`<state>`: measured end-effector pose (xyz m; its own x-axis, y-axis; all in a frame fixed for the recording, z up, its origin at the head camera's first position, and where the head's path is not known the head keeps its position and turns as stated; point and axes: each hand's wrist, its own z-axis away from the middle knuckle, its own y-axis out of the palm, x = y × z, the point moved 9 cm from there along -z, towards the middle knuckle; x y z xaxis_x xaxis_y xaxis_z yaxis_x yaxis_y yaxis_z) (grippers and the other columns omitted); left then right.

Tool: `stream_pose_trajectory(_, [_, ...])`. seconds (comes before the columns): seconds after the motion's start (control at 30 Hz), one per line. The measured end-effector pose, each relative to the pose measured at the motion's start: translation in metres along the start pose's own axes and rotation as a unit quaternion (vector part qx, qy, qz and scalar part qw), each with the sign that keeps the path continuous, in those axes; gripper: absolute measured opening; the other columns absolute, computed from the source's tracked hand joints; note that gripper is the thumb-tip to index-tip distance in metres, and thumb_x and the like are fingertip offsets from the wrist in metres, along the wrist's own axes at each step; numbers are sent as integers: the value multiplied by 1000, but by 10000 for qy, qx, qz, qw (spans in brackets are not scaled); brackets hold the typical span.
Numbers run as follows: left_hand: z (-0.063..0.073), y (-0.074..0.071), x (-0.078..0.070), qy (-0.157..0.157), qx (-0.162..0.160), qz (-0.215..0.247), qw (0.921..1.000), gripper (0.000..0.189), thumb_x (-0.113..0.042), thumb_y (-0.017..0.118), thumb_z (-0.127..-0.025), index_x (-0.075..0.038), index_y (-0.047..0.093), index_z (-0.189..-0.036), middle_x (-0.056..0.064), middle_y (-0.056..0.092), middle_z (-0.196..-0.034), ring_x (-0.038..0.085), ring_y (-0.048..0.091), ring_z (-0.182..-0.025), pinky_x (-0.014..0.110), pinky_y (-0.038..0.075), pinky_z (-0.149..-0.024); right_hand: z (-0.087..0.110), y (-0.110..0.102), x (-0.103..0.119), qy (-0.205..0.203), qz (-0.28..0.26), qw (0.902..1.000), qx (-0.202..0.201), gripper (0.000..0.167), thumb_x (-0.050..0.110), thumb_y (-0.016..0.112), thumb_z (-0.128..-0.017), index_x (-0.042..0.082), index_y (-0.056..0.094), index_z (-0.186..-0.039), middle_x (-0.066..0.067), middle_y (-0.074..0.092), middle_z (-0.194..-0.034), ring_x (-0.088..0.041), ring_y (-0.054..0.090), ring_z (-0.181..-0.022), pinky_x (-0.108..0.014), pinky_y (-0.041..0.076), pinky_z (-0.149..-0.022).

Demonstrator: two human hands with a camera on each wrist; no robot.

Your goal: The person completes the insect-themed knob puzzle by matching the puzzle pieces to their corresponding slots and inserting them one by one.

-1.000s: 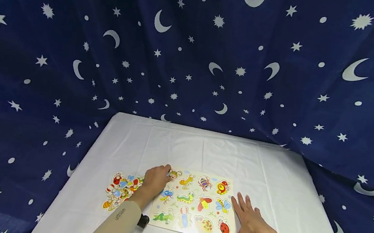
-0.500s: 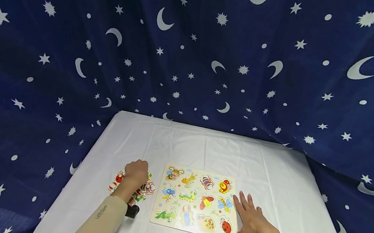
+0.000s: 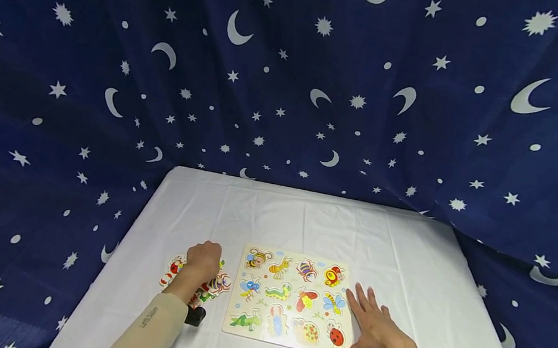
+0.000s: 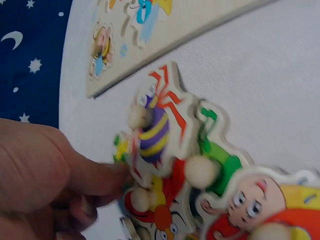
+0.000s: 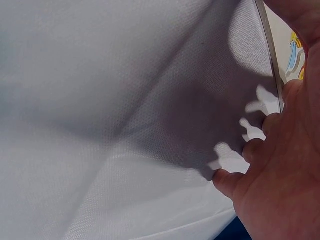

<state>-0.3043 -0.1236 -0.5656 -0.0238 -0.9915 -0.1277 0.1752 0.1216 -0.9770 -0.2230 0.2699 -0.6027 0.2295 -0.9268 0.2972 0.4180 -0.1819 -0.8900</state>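
A wooden puzzle board (image 3: 289,315) with rows of insect pictures lies on the white cloth. To its left is a heap of loose, knobbed insect pieces. My left hand (image 3: 203,261) is over that heap, its fingers curled. In the left wrist view, its thumb (image 4: 102,178) reaches the near edge of the heap, beside a purple-and-yellow spider piece (image 4: 156,131); whether it pinches a piece is hidden and blurred. A red-and-yellow piece (image 4: 170,200) and a green piece (image 4: 220,155) lie beside it. My right hand (image 3: 376,328) rests with fingers spread at the board's right edge.
The table (image 3: 315,218) is covered by a creased white cloth. A dark blue curtain (image 3: 295,68) with moons and stars hangs behind it and along the sides. A black wrist device (image 3: 195,315) sits on the left wrist.
My left hand has moved left from the board's upper left corner to the heap, where it has stayed for the last half second. My right hand keeps its place at the board's edge.
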Motion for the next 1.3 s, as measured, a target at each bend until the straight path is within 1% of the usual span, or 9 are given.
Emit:
stream_pose_trajectory(0.2, [2,1,4,65,19,51,10000,14,-1,70,-82,-7,64,-71,8,60,-64,21,56,-57,37,45,-49,0,-1,3,22,80,10000,10,146,58,90,-37,7,19,-154,-26,7,-161,-54,6,-145,-76,20,-103])
stream_pose_trajectory(0.33, [2,-7,-1,93,-343,211,9991,11,-5,74,-81,-5,65,-75,9,60,-69,23,58,-59,38,47,-50,0,-1,1,-64,-34,10000,-12,147,59,89,-37,6,19,-154,-27,7,-161,-55,6,-145,-78,18,-101])
stream_pose_trajectory(0.47, [5,-14,-15,289,-901,276,9951,16,-11,79,-79,-5,65,-83,9,59,-75,26,60,-64,40,50,-54,0,2,-2,-77,17,9999,99,149,65,86,-36,6,16,-155,-27,4,-161,-55,3,-145,-79,15,-102])
stream_pose_trajectory(0.6, [12,-12,-42,948,-1160,367,9880,15,-18,76,-83,-9,65,-90,5,60,-80,22,61,-66,36,49,-55,0,2,-3,24,2,9999,122,149,63,87,-36,7,16,-155,-26,3,-161,-54,2,-146,-78,14,-104])
stream_pose_trajectory(0.7, [14,-8,-58,1256,-1173,332,9846,11,-20,72,-87,-12,65,-92,3,61,-82,19,61,-66,33,48,-54,1,-1,0,25,-80,10000,49,147,59,89,-36,6,19,-154,-26,6,-161,-54,4,-145,-78,16,-103])
stream_pose_trajectory(0.83, [12,-6,-64,1218,-1210,204,9849,12,-22,74,-85,-14,66,-89,0,60,-79,17,60,-65,30,46,-53,1,-1,0,20,17,10000,96,148,61,88,-37,6,17,-155,-26,5,-161,-53,3,-146,-77,16,-104])
stream_pose_trajectory(0.93, [13,-3,-72,1345,-1212,190,9833,13,-23,75,-83,-15,67,-89,-1,60,-78,15,60,-66,29,45,-53,1,-1,-2,-4,107,9999,100,149,64,86,-37,7,15,-155,-25,4,-161,-53,3,-146,-77,15,-104])
stream_pose_trajectory(1.1, [19,7,-95,1805,-1129,99,9770,12,-25,76,-82,-17,67,-87,-6,61,-78,11,59,-63,26,43,-52,0,-3,-1,-93,-43,9999,-33,147,62,88,-37,6,19,-154,-28,7,-160,-55,5,-144,-79,16,-101])
stream_pose_trajectory(1.3, [28,25,-124,2320,-922,-217,9681,12,-29,72,-86,-18,67,-86,-5,59,-78,11,59,-64,26,45,-53,-4,3,-3,84,51,9998,166,149,63,87,-37,9,15,-156,-24,3,-162,-51,1,-147,-77,15,-105])
